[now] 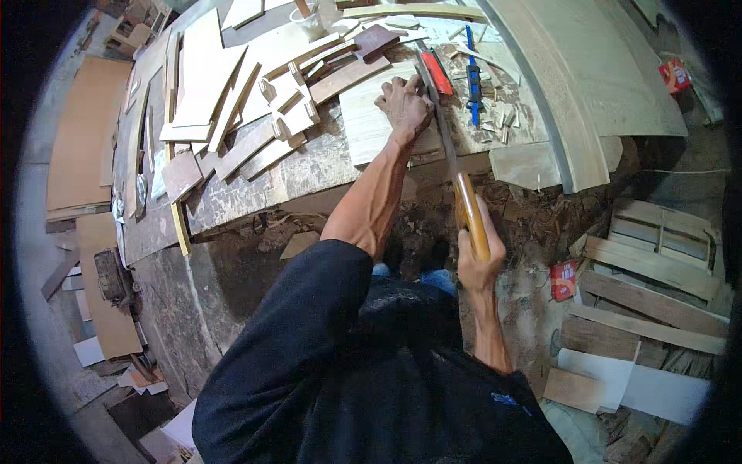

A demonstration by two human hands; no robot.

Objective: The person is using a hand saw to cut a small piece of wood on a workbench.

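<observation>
We pressed our left hand (pixel 403 104) flat on a pale wooden board (pixel 369 116) that lay on the worn workbench (pixel 309 174), the fingers curled slightly and held close together, the knuckles bearing down near the board's right edge. Our right hand (pixel 478 259) was wrapped tight around the yellow-orange handle of a handsaw (pixel 452 166), all fingers closed about the grip, well nearer to us than the bench edge. The saw's blade ran away from us up along the right edge of the board, just beside the fingers of the left hand, its far end reaching toward a red flat tool (pixel 437 73) that lay on the bench. Just right of that lay a blue tool (pixel 473 81) among small wood chips.

To the left of the board, many offcuts and strips of wood (pixel 255 116) were scattered and stacked over the bench top. At the far right a large curved pale panel (pixel 572 100) lay across the bench corner. On the floor to the right, several planks (pixel 657 301) lay side by side, with a small red box (pixel 563 280) just to their left.
</observation>
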